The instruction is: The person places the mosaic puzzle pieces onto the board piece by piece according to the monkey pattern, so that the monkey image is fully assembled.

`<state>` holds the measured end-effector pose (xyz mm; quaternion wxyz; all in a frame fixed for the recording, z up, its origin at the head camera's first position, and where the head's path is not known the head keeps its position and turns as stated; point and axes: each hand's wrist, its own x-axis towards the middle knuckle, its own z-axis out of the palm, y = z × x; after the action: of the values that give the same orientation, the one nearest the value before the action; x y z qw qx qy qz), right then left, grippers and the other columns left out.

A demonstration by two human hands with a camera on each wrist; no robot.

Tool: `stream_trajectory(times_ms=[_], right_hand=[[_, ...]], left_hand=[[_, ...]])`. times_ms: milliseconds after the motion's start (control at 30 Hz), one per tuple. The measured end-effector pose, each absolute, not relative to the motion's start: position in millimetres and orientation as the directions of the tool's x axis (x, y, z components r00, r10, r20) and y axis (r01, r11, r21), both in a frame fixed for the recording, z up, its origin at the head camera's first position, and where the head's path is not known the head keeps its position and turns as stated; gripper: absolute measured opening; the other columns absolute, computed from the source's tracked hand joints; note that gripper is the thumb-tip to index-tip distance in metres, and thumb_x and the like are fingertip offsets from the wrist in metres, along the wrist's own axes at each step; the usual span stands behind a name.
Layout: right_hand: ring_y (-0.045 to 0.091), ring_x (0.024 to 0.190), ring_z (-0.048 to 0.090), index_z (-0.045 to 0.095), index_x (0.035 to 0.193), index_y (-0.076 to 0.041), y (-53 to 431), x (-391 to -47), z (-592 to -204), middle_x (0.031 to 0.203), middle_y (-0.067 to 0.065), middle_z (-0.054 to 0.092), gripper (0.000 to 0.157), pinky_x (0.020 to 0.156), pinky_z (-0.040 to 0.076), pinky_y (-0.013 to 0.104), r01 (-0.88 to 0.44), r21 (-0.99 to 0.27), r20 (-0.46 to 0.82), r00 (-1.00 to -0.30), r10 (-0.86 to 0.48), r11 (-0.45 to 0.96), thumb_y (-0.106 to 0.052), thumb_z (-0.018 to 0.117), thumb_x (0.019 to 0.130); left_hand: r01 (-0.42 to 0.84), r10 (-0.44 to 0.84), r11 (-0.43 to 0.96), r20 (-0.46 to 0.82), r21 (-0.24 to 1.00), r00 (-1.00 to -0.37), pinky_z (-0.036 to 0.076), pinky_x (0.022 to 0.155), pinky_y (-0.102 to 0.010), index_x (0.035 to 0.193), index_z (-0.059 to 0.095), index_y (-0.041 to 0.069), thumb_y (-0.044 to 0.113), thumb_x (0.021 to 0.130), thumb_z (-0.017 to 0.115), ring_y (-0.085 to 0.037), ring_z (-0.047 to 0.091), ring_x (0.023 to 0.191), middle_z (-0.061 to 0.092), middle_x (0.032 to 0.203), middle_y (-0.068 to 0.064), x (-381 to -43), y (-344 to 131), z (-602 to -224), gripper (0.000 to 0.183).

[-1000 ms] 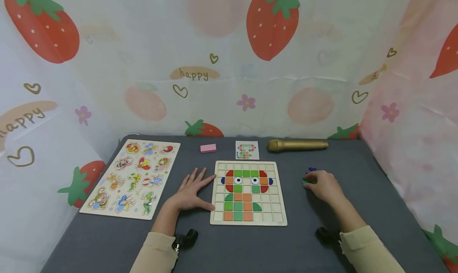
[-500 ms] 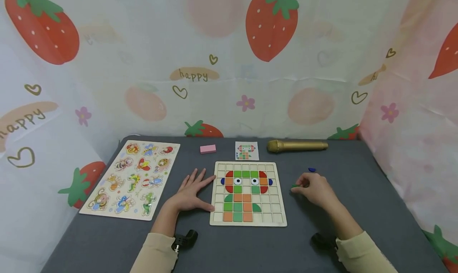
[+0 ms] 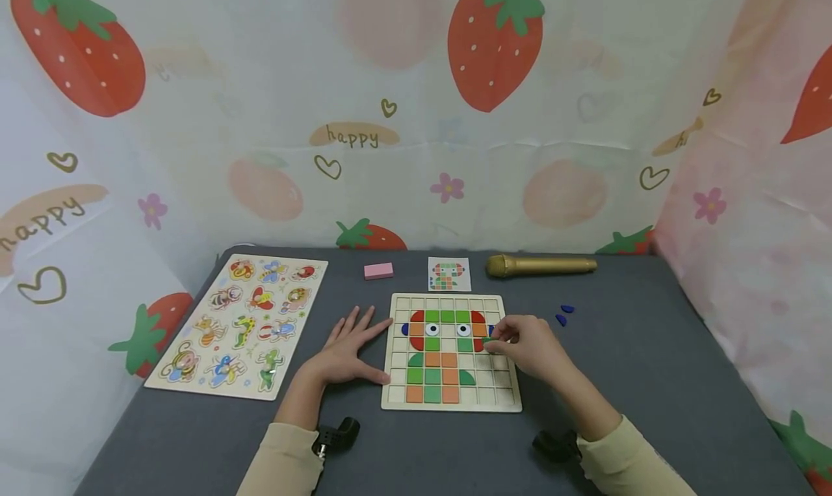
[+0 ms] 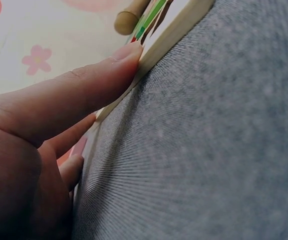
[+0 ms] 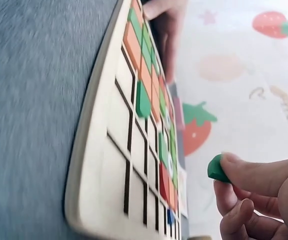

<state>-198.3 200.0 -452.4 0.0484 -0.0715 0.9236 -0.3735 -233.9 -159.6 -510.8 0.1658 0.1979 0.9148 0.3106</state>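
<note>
My right hand (image 3: 529, 346) pinches a small green rounded piece (image 5: 217, 169) between thumb and fingertips, over the right side of a wooden grid board (image 3: 509, 398). Colored tiles fill part of the board, with red corners, blue ends and two eye tiles (image 3: 464, 330) at the top. Orange and green squares (image 3: 432, 374) form a column below, with a green quarter-round (image 3: 466, 377) at its right. My left hand (image 3: 347, 353) lies spread at the board's left edge, and its thumb (image 4: 126, 55) touches the rim in the left wrist view.
Two blue pieces (image 3: 564, 314) lie right of the board. Behind it are a small pattern card (image 3: 448, 265), a pink block (image 3: 378, 271) and a gold microphone (image 3: 542, 265). An insect puzzle board (image 3: 214, 380) sits at the left. Strawberry-print cloth surrounds the dark table.
My right hand has carried the green piece leftward from beside the blue pieces to over the board. Both blue pieces are now uncovered. My left hand has stayed in place.
</note>
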Motion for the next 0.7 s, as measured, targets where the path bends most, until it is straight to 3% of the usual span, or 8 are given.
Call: stream_trajectory(times_ms=[200, 700], right_hand=[[0.013, 0.070, 0.055, 0.074, 0.088, -0.017, 179.7, -196.7, -457.3, 0.082, -0.005, 0.069, 0.006, 0.061, 0.046, 0.029, -0.139, -0.694, -0.022, -0.977, -0.214, 0.706, -0.021, 0.077, 0.091], [0.009, 0.066, 0.059, 0.074, 0.085, -0.021, 130.0, -178.8, -467.2, 0.079, -0.009, 0.068, 0.007, 0.059, 0.049, 0.024, -0.276, -0.736, 0.016, -0.920, -0.391, 0.619, -0.022, 0.075, 0.092]], left_hand=[[0.250, 0.459, 0.735, -0.191, 0.631, -0.868, -0.007, 0.124, -0.057, 0.161, 0.028, 0.033, 0.058, 0.071, 0.085, -0.031, -0.013, 0.157, 0.002, 0.172, -0.005, -234.5, -161.8, -510.5, 0.109], [0.256, 0.468, 0.727, -0.187, 0.637, -0.864, -0.006, 0.124, -0.058, 0.161, 0.029, 0.030, 0.055, 0.072, 0.086, -0.034, -0.013, 0.157, 0.002, 0.172, -0.007, -234.5, -160.9, -509.8, 0.108]])
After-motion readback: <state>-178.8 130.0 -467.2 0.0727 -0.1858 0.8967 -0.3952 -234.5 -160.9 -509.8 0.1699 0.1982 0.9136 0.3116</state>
